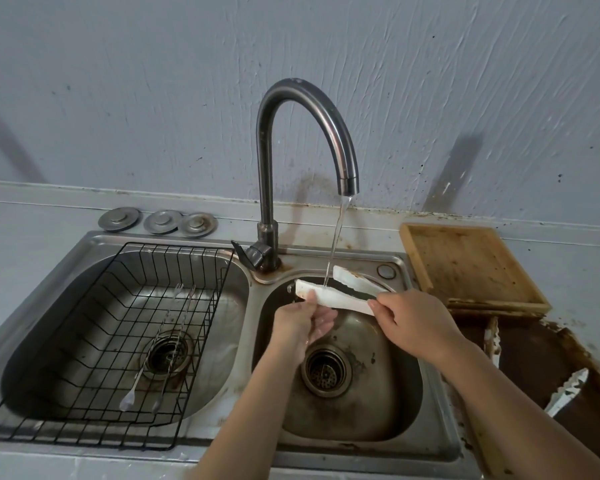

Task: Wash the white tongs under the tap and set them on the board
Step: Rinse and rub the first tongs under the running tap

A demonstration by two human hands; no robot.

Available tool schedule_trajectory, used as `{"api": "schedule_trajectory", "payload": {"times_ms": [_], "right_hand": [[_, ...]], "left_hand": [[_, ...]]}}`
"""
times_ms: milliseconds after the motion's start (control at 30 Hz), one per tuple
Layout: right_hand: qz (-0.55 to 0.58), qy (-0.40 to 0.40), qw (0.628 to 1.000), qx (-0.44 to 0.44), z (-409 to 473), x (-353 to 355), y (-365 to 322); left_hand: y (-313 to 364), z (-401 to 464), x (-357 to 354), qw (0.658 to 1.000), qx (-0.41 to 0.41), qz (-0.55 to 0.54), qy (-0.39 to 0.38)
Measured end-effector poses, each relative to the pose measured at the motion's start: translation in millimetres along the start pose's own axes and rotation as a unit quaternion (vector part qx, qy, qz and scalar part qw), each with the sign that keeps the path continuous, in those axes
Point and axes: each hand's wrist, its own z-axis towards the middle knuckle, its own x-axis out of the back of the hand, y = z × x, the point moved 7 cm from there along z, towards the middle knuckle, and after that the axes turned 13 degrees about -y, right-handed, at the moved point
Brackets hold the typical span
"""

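A person's right hand [409,320], just right of the frame's centre, pinches the hinge end of the white tongs [333,295], its grip closed on them so the two arms fan out leftward beneath the running water. The left hand [302,323], just left of it, has its grip closed lightly on the nearer arm, thumb on top and fingers beneath, apparently rubbing the surface where the stream [336,237] lands. The tongs are held over the right basin [388,403], roughly level and spread, which lets water reach the inner faces and drain straight down toward the strainer [326,370] below.

The curved tap [305,109] rises at centre frame, its lever [246,256] swung left. To the left, the larger basin [229,303] carries a black wire rack [125,344] with two thin metal utensils [160,348] lying in it. Three round metal plugs [158,220] sit in a row on the desk [32,230] behind it.

At the right of the frame, the wooden board [471,265] lies bare beside the sink, close enough for a short carry once rinsing is judged complete. Below it, on a stained brown patch, another pair of white tongs [565,393] rests well apart from the washing. The step in hand appears to be mid-rinse, with placement not yet done
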Motion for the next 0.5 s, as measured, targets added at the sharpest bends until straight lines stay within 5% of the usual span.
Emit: {"api": "schedule_trajectory", "payload": {"times_ms": [500], "right_hand": [[0.113,-0.053,0.992,-0.016,-9,-8,32]], "left_hand": [[1,4,-2,0.999,-0.029,0.036,-0.026]]}}
